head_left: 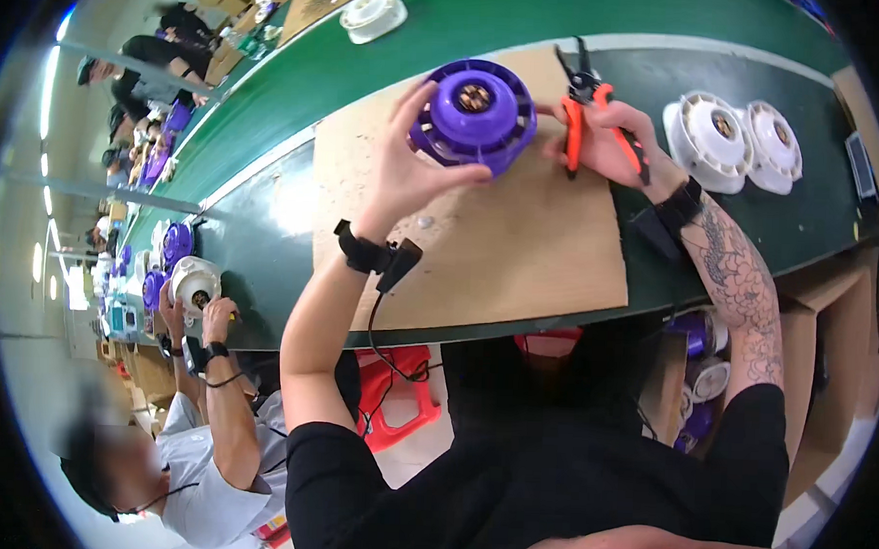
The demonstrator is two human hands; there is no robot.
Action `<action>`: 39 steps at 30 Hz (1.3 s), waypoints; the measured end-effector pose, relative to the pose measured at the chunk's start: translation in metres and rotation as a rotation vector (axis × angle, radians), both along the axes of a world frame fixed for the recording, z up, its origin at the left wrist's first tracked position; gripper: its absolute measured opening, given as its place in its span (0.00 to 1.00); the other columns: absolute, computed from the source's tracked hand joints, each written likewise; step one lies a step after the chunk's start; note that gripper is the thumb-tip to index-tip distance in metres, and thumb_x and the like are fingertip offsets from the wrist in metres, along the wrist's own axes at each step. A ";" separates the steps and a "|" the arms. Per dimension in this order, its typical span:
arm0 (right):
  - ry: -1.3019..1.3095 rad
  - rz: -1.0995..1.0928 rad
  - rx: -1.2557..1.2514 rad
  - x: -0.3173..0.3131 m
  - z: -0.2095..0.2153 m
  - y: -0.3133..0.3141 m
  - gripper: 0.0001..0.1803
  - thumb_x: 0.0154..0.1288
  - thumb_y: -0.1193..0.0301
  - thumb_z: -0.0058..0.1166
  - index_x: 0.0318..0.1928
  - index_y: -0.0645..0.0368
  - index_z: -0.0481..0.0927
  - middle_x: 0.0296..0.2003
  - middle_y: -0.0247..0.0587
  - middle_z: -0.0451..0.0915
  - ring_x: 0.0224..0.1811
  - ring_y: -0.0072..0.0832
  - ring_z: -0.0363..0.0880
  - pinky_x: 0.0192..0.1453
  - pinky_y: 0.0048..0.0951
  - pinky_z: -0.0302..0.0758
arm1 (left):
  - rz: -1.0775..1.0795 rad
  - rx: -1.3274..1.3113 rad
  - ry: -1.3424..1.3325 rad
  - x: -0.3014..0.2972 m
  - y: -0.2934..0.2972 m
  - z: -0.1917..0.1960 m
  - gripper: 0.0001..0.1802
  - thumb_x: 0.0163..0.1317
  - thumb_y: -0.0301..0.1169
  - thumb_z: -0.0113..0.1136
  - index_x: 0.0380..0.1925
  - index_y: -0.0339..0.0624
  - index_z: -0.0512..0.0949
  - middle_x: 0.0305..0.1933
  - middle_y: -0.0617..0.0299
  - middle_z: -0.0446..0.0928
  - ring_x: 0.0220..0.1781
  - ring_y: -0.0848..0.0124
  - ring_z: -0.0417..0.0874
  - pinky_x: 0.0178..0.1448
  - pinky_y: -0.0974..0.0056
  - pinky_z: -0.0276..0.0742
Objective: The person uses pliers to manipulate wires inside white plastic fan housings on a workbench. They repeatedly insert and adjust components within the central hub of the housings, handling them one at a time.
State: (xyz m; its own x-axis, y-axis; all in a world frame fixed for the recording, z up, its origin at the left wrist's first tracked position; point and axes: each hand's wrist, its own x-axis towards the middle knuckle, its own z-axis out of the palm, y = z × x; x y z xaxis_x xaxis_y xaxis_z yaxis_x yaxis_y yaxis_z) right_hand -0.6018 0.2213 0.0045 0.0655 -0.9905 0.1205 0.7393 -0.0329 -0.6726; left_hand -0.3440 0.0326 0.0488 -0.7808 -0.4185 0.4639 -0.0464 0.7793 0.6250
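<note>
Overhead, purple housing (474, 113) between left hand (404, 172) fingers (413, 104).

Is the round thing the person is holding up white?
No, the round part in the left hand is purple; the white ones sit on the table beyond the right hand.

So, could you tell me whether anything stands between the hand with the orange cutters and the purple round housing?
Nothing visible does. The left hand holds the purple round housing up above the cardboard sheet, and the right hand with the orange cutters reaches its rim unobstructed.
</note>
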 end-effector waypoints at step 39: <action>2.829 -0.344 -0.339 0.105 0.161 0.014 0.29 0.41 0.56 0.69 0.41 0.62 0.78 0.37 0.49 0.77 0.42 0.43 0.75 0.49 0.44 0.67 | -0.197 0.861 0.143 0.018 -0.012 -0.023 0.45 0.57 0.40 0.80 0.68 0.30 0.67 0.61 0.47 0.79 0.61 0.61 0.83 0.68 0.59 0.80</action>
State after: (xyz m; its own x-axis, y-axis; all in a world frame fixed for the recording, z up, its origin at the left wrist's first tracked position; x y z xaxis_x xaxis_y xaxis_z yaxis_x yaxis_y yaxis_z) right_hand -0.4972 0.2353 0.1652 0.1686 -0.9767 0.1330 -0.8820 -0.0892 0.4626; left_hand -0.3260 0.0207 0.0259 -0.8342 -0.5308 0.1494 0.1622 0.0227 0.9865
